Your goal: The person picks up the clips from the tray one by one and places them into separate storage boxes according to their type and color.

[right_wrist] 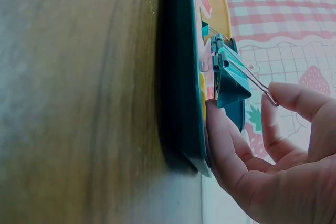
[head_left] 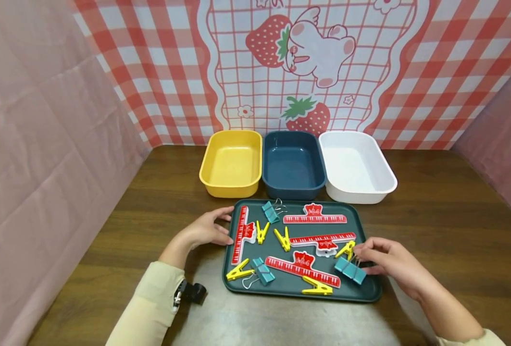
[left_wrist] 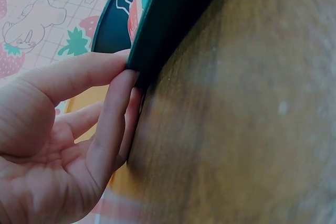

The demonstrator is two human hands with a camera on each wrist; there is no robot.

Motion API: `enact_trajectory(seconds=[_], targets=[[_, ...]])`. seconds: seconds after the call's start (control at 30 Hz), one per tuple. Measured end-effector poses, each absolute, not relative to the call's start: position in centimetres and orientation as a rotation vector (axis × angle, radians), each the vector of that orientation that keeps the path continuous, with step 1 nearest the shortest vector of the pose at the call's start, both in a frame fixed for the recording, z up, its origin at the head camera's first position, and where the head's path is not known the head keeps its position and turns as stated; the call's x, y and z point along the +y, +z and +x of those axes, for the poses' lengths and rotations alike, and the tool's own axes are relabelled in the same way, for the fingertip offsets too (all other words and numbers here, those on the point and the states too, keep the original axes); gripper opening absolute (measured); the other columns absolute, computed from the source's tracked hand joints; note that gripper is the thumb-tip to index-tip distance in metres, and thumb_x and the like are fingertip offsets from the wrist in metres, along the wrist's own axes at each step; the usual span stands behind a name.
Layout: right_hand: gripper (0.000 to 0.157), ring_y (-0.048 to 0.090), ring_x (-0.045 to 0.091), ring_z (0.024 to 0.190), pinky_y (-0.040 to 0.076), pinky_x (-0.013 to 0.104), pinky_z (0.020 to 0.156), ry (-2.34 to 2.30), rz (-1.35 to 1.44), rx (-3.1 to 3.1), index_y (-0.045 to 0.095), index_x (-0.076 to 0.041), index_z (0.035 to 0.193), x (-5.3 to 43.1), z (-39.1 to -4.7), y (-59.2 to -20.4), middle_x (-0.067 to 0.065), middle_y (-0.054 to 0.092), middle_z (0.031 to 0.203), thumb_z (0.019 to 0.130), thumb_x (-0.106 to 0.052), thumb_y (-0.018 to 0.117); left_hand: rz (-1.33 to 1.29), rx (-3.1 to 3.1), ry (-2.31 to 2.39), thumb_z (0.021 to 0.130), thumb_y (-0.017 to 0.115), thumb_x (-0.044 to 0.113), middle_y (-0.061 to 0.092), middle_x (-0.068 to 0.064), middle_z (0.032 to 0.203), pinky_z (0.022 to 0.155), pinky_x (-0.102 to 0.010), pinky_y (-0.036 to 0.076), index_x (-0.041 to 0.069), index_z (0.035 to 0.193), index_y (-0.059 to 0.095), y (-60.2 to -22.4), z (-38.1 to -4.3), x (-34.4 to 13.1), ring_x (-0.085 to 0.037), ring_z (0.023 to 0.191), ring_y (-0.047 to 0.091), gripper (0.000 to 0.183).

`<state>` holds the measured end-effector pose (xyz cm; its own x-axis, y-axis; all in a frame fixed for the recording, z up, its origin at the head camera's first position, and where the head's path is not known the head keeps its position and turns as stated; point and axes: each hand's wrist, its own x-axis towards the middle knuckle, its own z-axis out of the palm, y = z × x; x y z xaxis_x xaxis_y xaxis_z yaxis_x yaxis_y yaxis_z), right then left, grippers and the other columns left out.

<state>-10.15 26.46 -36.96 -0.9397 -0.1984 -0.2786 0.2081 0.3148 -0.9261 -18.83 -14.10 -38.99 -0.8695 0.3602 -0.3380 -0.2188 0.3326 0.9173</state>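
Note:
A dark green tray (head_left: 290, 294) holds red sealing clips with a piano-key print (head_left: 303, 269), yellow clothespins (head_left: 317, 287) and teal binder clips (head_left: 262, 270). At the tray's left rim, my left hand (head_left: 205, 228) holds the edge with thumb and fingertips; the left wrist view shows the thumb (left_wrist: 105, 69) at the rim. Over the tray's right side, my right hand (head_left: 389, 262) pinches the wire handle of a teal binder clip (head_left: 350, 270). In the right wrist view this binder clip (right_wrist: 231, 80) is tilted, with another finger near its body. A yellow clothespin (head_left: 346, 250) lies beside it.
Behind the tray stand three bins side by side: yellow (head_left: 231, 190), dark blue (head_left: 294, 192) and white (head_left: 359, 196). A checked cloth (head_left: 168, 86) hangs behind them. Pink cloth (head_left: 65, 144) borders the wooden table (head_left: 151, 202) on the left.

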Motion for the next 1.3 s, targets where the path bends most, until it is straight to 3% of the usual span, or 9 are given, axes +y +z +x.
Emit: enact_trajectory(seconds=[0.3, 1.3], targets=[[0.022, 0.055, 0.017, 0.085, 0.056, 0.033, 0.074, -1.693, 0.102, 2.185, 0.057, -0.003, 0.086, 25.9, -11.0, -36.9, 0.008, 0.054, 0.094, 0.093, -0.023, 0.057, 0.121, 2.104, 1.569, 0.073, 0.070, -0.013, 0.038, -0.020, 0.130, 0.075, -0.034, 0.056, 0.007, 0.145, 0.030, -39.0, -18.9, -14.1, -0.026, 0.093, 0.057, 0.086], [0.019, 0.058, 0.018, 0.085, 0.056, 0.032, 0.074, -1.821, 0.091, 2.186, 0.060, -0.008, 0.083, 24.7, -12.1, -35.7, 0.003, 0.060, 0.094, 0.095, -0.021, 0.053, 0.120, 2.117, 1.566, 0.072, 0.071, -0.013, 0.039, -0.019, 0.130, 0.075, -0.034, 0.055, 0.007, 0.145, 0.031, -39.2, -19.0, -14.1, -0.024, 0.093, 0.058, 0.086]])
